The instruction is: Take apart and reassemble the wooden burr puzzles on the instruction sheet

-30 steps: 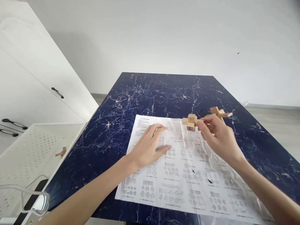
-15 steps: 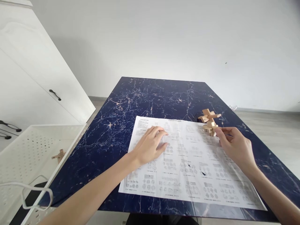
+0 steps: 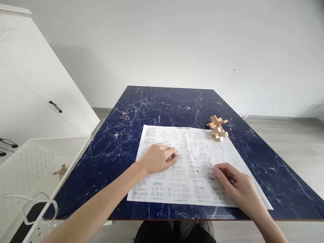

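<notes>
Backing away from the wooden puzzle [image 3: 219, 134] (sitting at the far right of the paper [image 3: 188, 158]), the right hand [image 3: 234, 184] is pinching nothing visible, fingertips together; the left hand [image 3: 158, 158] is curling loosely.

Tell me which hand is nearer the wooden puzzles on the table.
Right. The right hand is on the near side of the puzzles; the left hand is farther off, to their left.
</notes>
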A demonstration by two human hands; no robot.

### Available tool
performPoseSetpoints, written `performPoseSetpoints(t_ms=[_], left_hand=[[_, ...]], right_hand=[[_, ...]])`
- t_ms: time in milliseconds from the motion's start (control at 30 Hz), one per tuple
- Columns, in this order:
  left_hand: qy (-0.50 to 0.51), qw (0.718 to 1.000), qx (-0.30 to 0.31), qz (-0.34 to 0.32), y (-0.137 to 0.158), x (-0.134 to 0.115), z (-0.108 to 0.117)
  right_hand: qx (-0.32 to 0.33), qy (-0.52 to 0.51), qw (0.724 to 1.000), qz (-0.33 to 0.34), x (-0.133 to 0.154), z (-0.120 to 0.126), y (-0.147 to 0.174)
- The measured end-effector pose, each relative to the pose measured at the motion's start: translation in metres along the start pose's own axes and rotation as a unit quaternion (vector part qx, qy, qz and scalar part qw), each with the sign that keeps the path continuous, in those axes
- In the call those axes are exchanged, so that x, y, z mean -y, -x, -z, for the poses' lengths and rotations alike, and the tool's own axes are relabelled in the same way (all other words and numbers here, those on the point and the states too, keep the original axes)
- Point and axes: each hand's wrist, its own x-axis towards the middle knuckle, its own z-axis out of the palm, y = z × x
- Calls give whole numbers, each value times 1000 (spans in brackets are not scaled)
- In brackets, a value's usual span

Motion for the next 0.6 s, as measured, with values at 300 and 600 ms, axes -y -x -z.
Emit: performPoseSetpoints(t_ms=[300,600], left_hand=[[-16,997,65,28,16,-29,27],[5,990,-33,140,107,-52,29]], right_hand=[[-9,-62,998,-6,5,0,-3],[8,-69,997,-22,5,1,-2]])
